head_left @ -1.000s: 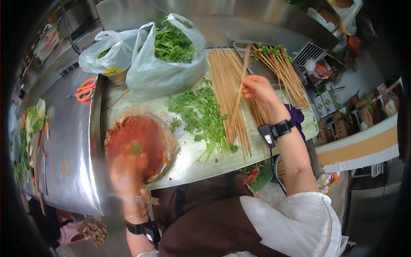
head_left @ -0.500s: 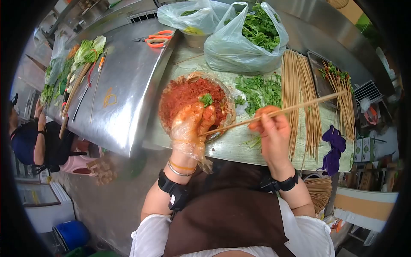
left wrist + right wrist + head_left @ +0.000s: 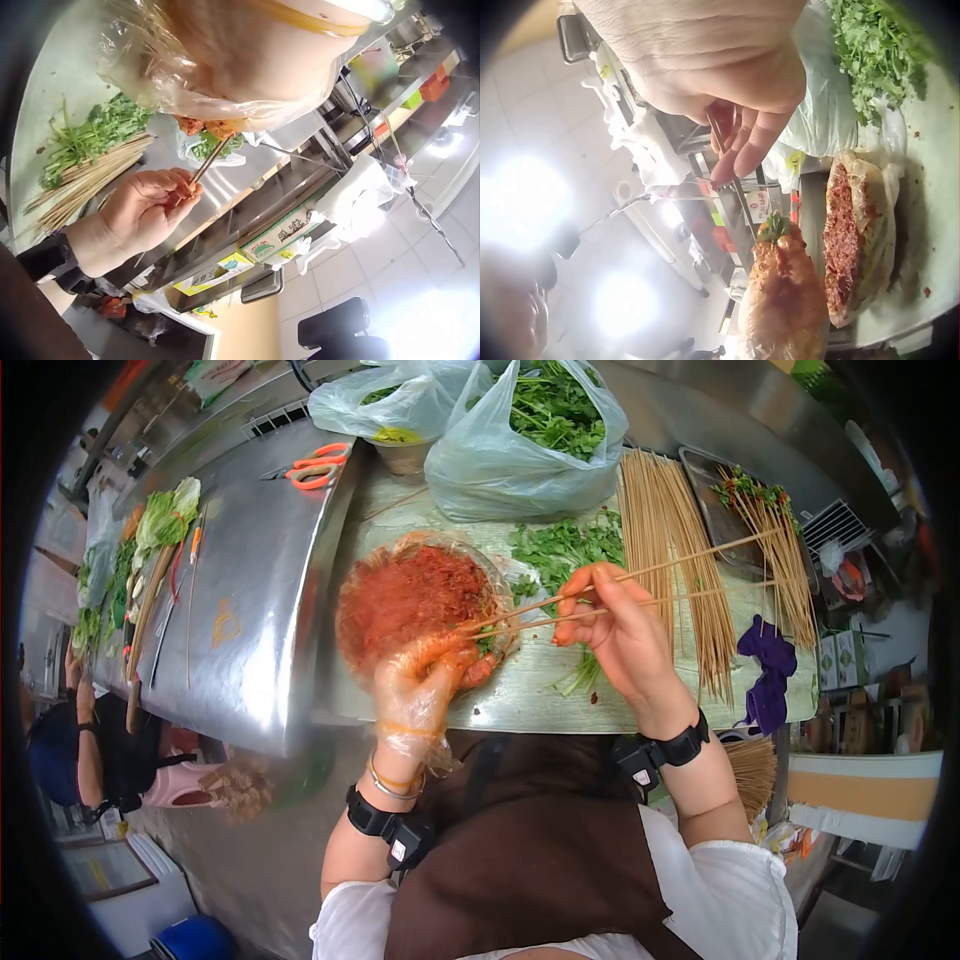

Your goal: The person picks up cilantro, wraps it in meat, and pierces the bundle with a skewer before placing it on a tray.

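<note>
My left hand (image 3: pixel 412 690), in a clear plastic glove stained red, is over the near edge of the plastic-lined bowl (image 3: pixel 497 585). Red minced mixture (image 3: pixel 410 595) fills that bowl. Between the gloved fingertips a cilantro sprig (image 3: pixel 778 226) is pinched, with red mixture around it. My bare right hand (image 3: pixel 622 628) pinches thin wooden skewers (image 3: pixel 530 607), two of them showing in the head view. Their near ends reach the gloved fingertips; the far ends point right. Beyond the right hand lies loose cilantro (image 3: pixel 565 550).
Several bare skewers (image 3: pixel 675 560) lie at the right, beside a metal tray (image 3: pixel 700 465) with loaded skewers (image 3: pixel 760 505). Bags of greens (image 3: pixel 520 470) stand behind. A purple cloth (image 3: pixel 768 660) lies at the right edge. Orange-handled scissors (image 3: pixel 318 467) rest on the steel counter (image 3: pixel 250 560).
A second ago the left hand was in the bowl and the right hand was raised over the laid-out skewers. Both hands have come together, with the skewer ends brought to the gloved fingertips.
</note>
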A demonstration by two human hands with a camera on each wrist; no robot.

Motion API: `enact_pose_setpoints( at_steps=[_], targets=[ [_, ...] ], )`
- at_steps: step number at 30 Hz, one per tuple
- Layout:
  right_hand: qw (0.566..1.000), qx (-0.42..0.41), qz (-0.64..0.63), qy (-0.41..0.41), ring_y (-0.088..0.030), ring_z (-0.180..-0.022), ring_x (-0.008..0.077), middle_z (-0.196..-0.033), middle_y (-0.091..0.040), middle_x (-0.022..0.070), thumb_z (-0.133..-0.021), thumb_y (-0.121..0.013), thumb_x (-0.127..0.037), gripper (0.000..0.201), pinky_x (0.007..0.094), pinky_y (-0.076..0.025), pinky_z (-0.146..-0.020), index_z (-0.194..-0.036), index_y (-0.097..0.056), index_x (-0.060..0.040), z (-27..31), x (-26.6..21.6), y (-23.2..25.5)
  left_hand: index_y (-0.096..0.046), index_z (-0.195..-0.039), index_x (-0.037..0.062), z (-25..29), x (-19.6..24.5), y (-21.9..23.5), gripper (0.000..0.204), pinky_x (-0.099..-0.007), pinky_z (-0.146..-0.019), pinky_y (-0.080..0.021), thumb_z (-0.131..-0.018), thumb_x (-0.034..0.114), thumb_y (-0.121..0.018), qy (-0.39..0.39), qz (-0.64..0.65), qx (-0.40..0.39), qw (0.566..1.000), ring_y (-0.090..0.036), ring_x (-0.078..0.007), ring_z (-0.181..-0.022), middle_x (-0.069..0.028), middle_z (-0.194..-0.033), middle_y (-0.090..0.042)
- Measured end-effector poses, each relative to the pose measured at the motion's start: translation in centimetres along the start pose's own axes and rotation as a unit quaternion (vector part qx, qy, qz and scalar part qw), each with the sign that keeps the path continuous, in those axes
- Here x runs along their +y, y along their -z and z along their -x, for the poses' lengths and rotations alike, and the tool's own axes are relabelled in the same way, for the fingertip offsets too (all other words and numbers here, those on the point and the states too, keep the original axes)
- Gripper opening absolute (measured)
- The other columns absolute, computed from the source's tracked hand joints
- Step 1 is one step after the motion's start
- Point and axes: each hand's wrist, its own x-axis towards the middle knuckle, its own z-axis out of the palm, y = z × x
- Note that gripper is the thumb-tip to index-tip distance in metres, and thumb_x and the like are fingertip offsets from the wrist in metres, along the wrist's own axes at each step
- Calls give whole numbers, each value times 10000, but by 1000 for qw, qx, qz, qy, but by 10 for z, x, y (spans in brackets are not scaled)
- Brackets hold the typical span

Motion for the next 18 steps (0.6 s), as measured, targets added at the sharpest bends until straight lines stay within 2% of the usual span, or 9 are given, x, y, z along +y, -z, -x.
enact_pose_setpoints(
  at_steps=[3, 6, 9, 12, 15, 18],
  targets=[
    [1000, 8, 18, -13, -642, -670, 172, -814, -610, 83, -970, -438, -274, 278, 266, -531, -612, -952, -552, -22, -1, 5, 6, -649, -1021, -66, -3, -3, 1, 230, -227, -741, -509, -815, -76, -549, -30, 12, -15, 999, -619, -123, -848, -107, -945, -665],
    [999, 12, 38, -27, -641, -652, 164, -798, -611, 75, -965, -449, -282, 278, 248, -522, -588, -936, -558, -28, -1, 6, 7, -587, -1108, -81, -4, -3, 3, 297, -294, -800, -534, -832, -108, -479, -49, -37, -39, 997, -618, -189, -913, -121, -1007, -634],
    [997, 26, 71, -24, -641, -642, 155, -789, -612, 67, -965, -451, -286, 280, 235, -512, -578, -927, -560, -31, 0, 2, 5, -573, -1125, -78, -1, 6, -5, 290, -319, -810, -537, -842, -81, -507, 37, 96, -26, 994, -619, -208, -930, -125, -1058, -619],
    [994, 39, 105, -19, -635, -629, 153, -778, -608, 70, -969, -447, -286, 281, 238, -513, -566, -918, -555, -32, -1, -1, 1, -564, -1136, -72, -2, 7, -8, 277, -344, -816, -540, -876, 19, -538, 67, 171, -25, 983, -625, -243, -927, -148, -1093, -597],
    [991, 53, 119, -15, -633, -623, 153, -771, -608, 71, -970, -446, -280, 278, 238, -510, -554, -913, -554, -31, -2, 0, -2, -545, -1155, -66, -1, 6, -2, 306, -353, -793, -545, -909, 114, -531, 76, 331, -57, 939, -619, -275, -948, -167, -1097, -584],
    [992, 49, 118, -19, -638, -634, 146, -771, -615, 64, -968, -454, -289, 286, 225, -505, -570, -911, -560, -30, -4, 0, 0, -522, -1172, -66, -3, 16, -5, 337, -333, -757, -547, -924, 161, -521, 143, 267, -37, 952, -607, -277, -967, -166, -1074, -587]
  ],
)
